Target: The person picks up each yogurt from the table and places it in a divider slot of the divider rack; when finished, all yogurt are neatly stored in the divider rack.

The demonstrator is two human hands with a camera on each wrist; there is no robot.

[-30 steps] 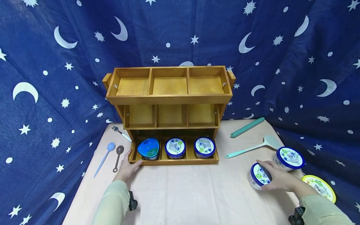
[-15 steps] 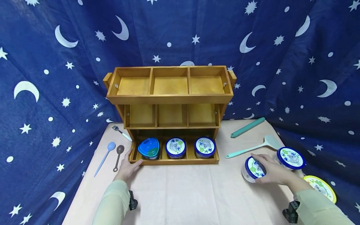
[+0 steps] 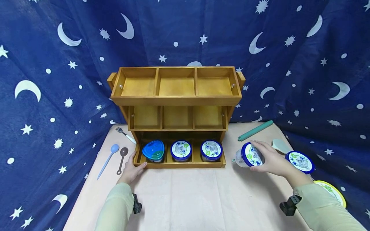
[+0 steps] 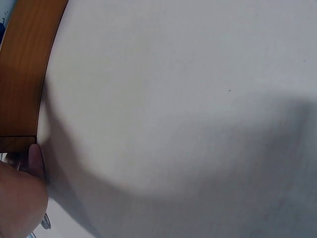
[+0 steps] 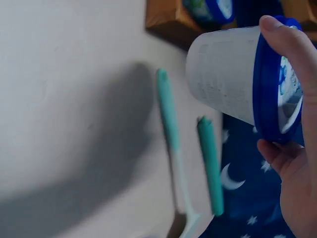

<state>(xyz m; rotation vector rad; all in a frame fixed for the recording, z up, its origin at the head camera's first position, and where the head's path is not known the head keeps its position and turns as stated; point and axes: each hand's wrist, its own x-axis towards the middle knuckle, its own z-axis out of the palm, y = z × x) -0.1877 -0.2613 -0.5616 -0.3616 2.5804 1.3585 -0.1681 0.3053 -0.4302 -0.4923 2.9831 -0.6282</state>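
Observation:
My right hand (image 3: pixel 273 162) holds a clear plastic tub (image 3: pixel 242 158) by its blue-rimmed lid (image 5: pixel 267 84), with thumb and fingers across the rim. The tub is tilted and raised over the table, to the right of a three-tier wooden organizer (image 3: pixel 176 101). In the bottom tier sit a blue-lidded container (image 3: pixel 153 150) and two round tubs, one in the middle (image 3: pixel 181 150) and one at the right (image 3: pixel 211 149). At that tier's front left corner, my left hand (image 3: pixel 130 171) grips the wood, thumb on the front and fingers along the side.
A rolling pin-like green stick (image 3: pixel 255 130) and a pale green turner (image 5: pixel 171 119) lie on the right. Beyond my right hand stand another blue-lidded tub (image 3: pixel 300 161) and a yellow-rimmed one (image 3: pixel 332 191). Left of the organizer lie a fork (image 3: pixel 126 135), blue spoon (image 3: pixel 108 160) and brown spoon (image 3: pixel 122 160).
My right hand has carried the tub up and left toward the organizer, tilting it, and now overlaps the turner. My left hand stays at the organizer's corner.

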